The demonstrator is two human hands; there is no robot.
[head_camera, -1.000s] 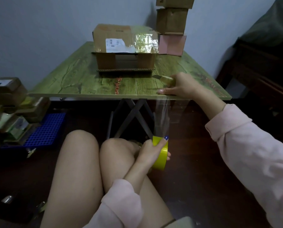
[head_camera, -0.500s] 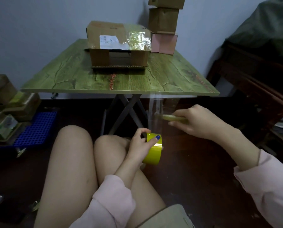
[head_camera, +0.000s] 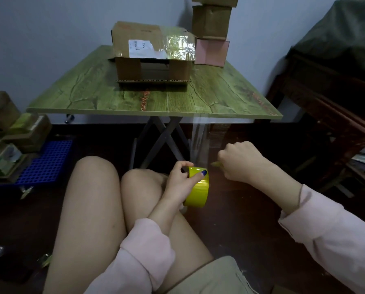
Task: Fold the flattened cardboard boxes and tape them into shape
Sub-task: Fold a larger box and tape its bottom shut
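My left hand grips a yellow roll of tape just above my knees. A clear strip of tape runs from the roll up to the front edge of the green table, where it sticks. My right hand is closed around a small yellowish cutter, its tip beside the strip just above the roll. A cardboard box with a white label and shiny tape lies on the table's far side, its near flaps hanging open.
Small boxes are stacked at the table's back right, over a pink one. More boxes pile up on the left floor beside a blue grid crate. Dark wooden furniture stands to the right.
My right hand left the table edge with the cutter and came down to the tape strip near the roll. My left hand raised the roll slightly, shortening the strip.
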